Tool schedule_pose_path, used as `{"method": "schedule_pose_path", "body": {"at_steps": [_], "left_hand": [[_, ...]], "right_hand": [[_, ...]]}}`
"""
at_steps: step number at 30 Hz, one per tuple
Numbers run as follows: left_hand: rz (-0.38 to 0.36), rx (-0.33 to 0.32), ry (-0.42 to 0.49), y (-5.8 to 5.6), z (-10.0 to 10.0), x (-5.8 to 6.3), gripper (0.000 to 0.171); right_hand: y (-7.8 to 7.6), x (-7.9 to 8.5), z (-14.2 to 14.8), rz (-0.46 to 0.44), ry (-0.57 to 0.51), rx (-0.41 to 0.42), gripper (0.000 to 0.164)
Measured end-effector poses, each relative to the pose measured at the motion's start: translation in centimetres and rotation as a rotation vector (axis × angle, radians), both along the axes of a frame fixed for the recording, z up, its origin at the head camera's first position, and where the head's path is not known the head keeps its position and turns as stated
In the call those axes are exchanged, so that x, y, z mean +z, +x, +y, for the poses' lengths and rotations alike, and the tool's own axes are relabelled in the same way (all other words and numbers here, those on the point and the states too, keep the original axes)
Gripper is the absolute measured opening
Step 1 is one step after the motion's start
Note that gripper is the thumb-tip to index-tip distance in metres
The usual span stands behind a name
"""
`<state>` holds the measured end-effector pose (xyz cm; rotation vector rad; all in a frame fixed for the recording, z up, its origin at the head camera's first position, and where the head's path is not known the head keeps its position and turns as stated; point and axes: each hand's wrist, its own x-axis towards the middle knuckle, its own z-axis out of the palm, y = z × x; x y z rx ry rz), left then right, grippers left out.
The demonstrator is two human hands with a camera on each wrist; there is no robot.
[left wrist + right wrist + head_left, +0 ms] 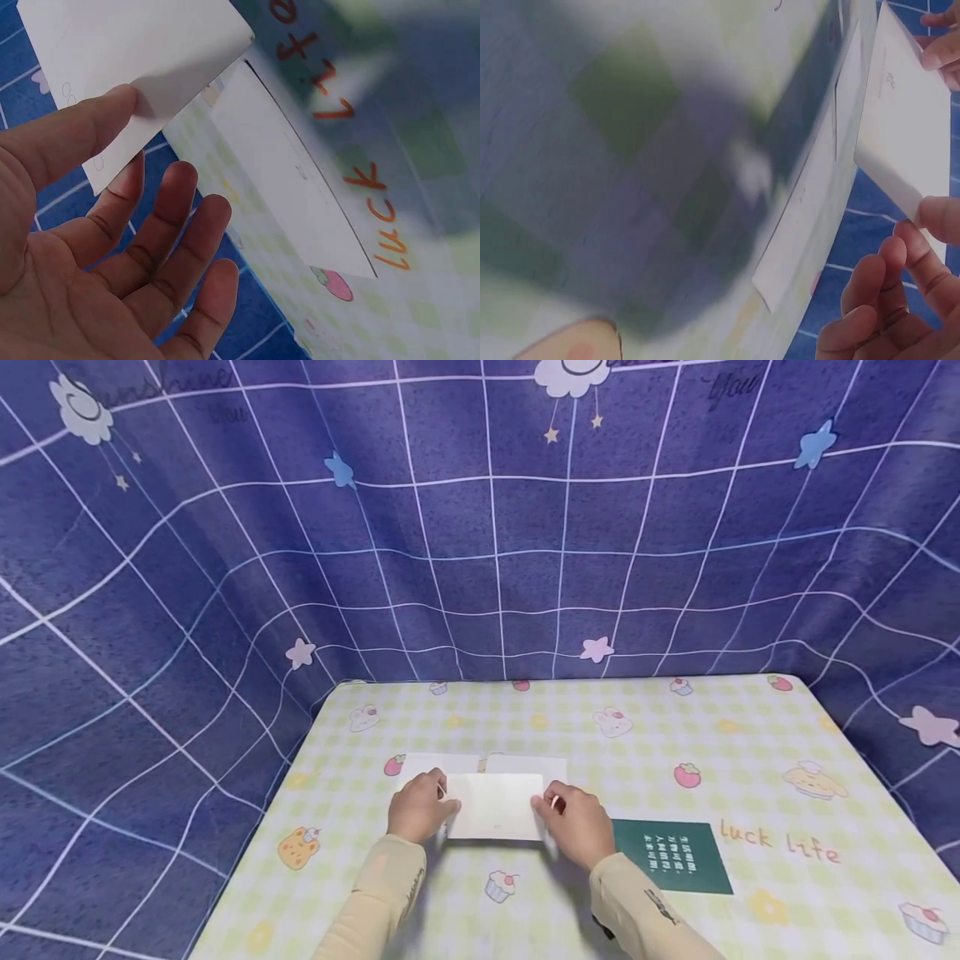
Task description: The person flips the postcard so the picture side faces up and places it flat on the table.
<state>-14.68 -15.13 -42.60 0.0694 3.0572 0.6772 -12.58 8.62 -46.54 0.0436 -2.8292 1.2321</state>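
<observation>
A blank-looking white card (495,807) is held up off the table between both hands. My left hand (418,807) pinches its left edge between thumb and index finger; in the left wrist view the other fingers (214,225) spread out below. On the opposite edge my right hand (581,824) pinches the card in the same way. Faint small marks show on the card's face (907,105) in the right wrist view. Behind it, two more white cards, one at left (435,762) and one at right (536,767), lie flat side by side, partly covered.
A dark green card (693,864) with white characters lies flat to the right, near my right forearm. The table (360,902) wears a checked cloth printed with cartoon figures. A blue gridded curtain (450,585) hangs behind and along both sides.
</observation>
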Motion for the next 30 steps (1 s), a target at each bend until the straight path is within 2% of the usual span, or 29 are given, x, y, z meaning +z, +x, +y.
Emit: {"method": "schedule_pose_path", "body": {"at_steps": [8,21,30], "left_hand": [[0.016,-0.026,0.046,0.0,1.4,-0.1,0.02],[0.027,-0.069,0.07,0.4,3.1,0.2,0.019],[-0.013,-0.097,0.129,0.5,4.3,0.4,0.016]], "right_hand": [[0.4,0.4,1.7,0.007,-0.014,-0.026,0.024],[1.1,1.3,3.6,-0.021,-0.029,-0.053,0.024],[1.7,1.6,5.2,-0.009,-0.01,-0.07,0.022]]}}
